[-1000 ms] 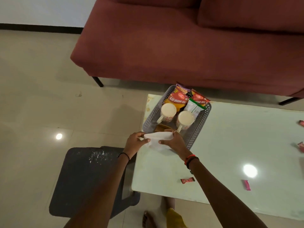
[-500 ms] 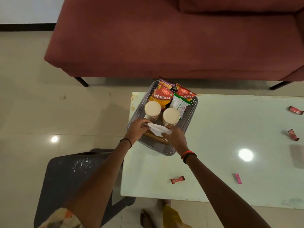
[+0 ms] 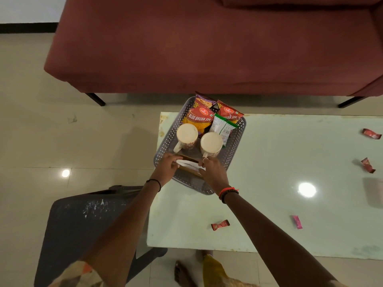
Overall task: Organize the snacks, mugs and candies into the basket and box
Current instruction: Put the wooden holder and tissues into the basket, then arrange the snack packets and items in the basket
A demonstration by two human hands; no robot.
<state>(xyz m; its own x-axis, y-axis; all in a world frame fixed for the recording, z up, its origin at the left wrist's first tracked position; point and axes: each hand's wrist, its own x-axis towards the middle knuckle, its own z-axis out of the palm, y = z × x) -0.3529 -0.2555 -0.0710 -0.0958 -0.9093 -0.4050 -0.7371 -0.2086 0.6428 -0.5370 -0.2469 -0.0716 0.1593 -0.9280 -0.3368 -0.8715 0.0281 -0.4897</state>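
Note:
A grey perforated basket (image 3: 235,145) stands at the far left corner of the pale green table (image 3: 269,162). It holds several snack packets (image 3: 200,118) at the back and two cream mugs (image 3: 186,135) (image 3: 211,144) in the middle. At its near end lies a brown box (image 3: 189,169). My left hand (image 3: 166,169) and my right hand (image 3: 213,172) both grip a folded white cloth (image 3: 187,162) and hold it low over that box inside the basket. Small candies lie loose on the table: a red one (image 3: 220,225) and a pink one (image 3: 297,222) near the front, two red ones (image 3: 372,134) (image 3: 367,165) at the right.
A dark red sofa (image 3: 207,48) runs along the far side of the table. A dark plastic stool (image 3: 87,224) stands at the left, against the table's near left corner. My bare foot (image 3: 183,274) shows below the table's front edge.
Both hands have carried the white cloth from the table in front of the basket forward and down into the basket's near end, over the brown box.

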